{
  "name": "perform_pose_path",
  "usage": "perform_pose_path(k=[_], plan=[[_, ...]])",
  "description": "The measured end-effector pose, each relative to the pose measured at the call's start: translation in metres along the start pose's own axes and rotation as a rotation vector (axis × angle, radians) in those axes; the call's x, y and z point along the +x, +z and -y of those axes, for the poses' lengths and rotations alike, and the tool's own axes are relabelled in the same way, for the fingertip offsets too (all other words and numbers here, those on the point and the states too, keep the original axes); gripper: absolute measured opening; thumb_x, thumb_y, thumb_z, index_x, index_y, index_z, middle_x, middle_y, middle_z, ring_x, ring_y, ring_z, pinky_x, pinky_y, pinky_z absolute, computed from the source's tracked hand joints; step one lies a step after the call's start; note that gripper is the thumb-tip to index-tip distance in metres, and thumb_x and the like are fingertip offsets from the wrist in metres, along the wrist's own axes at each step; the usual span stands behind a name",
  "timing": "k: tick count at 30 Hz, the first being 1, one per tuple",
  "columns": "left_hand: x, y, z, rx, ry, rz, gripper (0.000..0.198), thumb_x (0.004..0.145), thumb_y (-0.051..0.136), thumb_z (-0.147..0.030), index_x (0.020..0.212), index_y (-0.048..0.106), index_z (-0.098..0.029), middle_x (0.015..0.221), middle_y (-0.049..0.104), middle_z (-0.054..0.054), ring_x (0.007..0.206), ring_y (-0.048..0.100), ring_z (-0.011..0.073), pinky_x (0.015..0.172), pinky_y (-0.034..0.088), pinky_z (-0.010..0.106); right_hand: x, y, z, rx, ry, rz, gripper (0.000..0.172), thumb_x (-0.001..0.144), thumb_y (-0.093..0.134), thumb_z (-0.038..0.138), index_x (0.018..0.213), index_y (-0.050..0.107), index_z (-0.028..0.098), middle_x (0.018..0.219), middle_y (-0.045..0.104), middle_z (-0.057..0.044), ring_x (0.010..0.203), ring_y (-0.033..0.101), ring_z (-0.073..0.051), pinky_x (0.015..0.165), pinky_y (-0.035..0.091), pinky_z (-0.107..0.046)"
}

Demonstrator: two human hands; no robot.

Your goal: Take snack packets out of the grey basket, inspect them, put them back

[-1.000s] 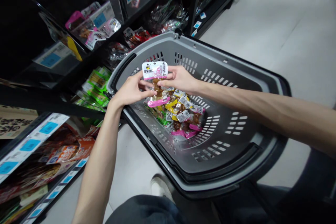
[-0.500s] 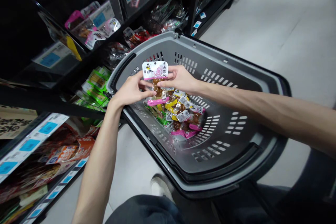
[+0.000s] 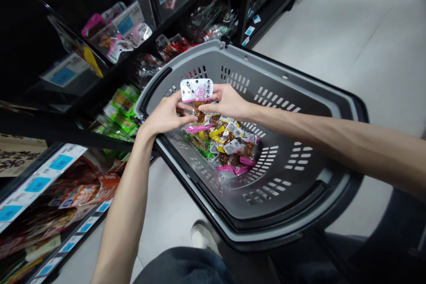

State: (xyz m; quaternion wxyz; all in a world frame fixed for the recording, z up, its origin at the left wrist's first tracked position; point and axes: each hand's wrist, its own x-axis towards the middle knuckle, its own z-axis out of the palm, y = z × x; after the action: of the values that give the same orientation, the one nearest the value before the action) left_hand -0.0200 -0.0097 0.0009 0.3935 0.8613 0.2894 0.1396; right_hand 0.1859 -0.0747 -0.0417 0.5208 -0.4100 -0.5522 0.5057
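Note:
A small snack packet point(image 3: 197, 90) with a white printed top, a clear middle showing brown food and a pink lower edge is held up between my two hands. My left hand point(image 3: 166, 114) grips its left side, thumb in front. On the other side, the fingers and thumb of my right hand point(image 3: 226, 100) pinch the right edge. Below it, inside the grey shopping basket point(image 3: 286, 120), lies a pile of similar snack packets point(image 3: 233, 142) with pink, yellow and green edges.
Dark store shelves point(image 3: 113, 60) run along the left, with bagged snacks and price labels point(image 3: 60, 162). Green packets point(image 3: 123, 104) lie on the shelf beside the basket's left end. Pale floor point(image 3: 382, 31) extends at right. A shoe point(image 3: 203, 235) shows below the basket.
The held packet's top has tilted slightly, and the glare on it has shifted. Both hands stay in almost the same place, still gripping it.

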Motion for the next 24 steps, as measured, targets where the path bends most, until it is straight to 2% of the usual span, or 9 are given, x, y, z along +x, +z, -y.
perform_pose_path(k=[13,16,19,22,24], plan=[[0.001,0.001,0.0,0.035,0.004,0.009,0.071,0.073,0.078,-0.04,0.133,0.051,-0.016,0.098,0.075,0.01,0.087,0.074,0.0289,0.081,0.059,0.042,0.0,0.0,-0.002,-0.054,-0.039,-0.024,0.051,0.067,0.085,0.031,0.112,0.071,0.013,0.113,0.074,-0.011,0.103,0.069,-0.028,0.095,0.059,-0.046],[0.003,0.001,0.006,0.071,0.041,-0.059,0.071,0.076,0.075,-0.042,0.136,0.046,-0.02,0.104,0.073,0.009,0.089,0.072,0.0263,0.08,0.059,0.04,0.0,0.001,-0.003,-0.081,-0.045,-0.067,0.052,0.065,0.085,0.032,0.111,0.07,0.011,0.109,0.075,-0.012,0.102,0.069,-0.028,0.095,0.059,-0.046],[0.005,0.001,0.013,0.092,0.083,-0.185,0.069,0.078,0.073,-0.043,0.137,0.043,-0.023,0.117,0.068,0.009,0.093,0.069,0.022,0.077,0.058,0.033,0.0,0.002,-0.003,-0.109,-0.016,-0.095,0.054,0.064,0.086,0.032,0.111,0.07,0.011,0.109,0.074,-0.012,0.104,0.069,-0.029,0.095,0.058,-0.047],[0.004,0.0,0.012,0.136,0.109,-0.287,0.054,0.078,0.075,-0.044,0.122,0.054,-0.022,0.122,0.064,0.01,0.098,0.065,0.0199,0.073,0.056,0.028,-0.001,0.003,-0.004,-0.094,-0.002,-0.092,0.051,0.064,0.086,0.034,0.107,0.071,0.012,0.108,0.074,-0.012,0.101,0.069,-0.028,0.094,0.058,-0.045],[0.003,0.0,0.007,0.129,0.117,-0.281,0.041,0.078,0.075,-0.047,0.106,0.06,-0.02,0.115,0.065,0.009,0.096,0.065,0.0192,0.073,0.056,0.027,-0.001,0.004,-0.005,-0.075,0.001,-0.092,0.049,0.063,0.087,0.035,0.104,0.071,0.014,0.106,0.074,-0.011,0.099,0.068,-0.027,0.09,0.059,-0.044]])
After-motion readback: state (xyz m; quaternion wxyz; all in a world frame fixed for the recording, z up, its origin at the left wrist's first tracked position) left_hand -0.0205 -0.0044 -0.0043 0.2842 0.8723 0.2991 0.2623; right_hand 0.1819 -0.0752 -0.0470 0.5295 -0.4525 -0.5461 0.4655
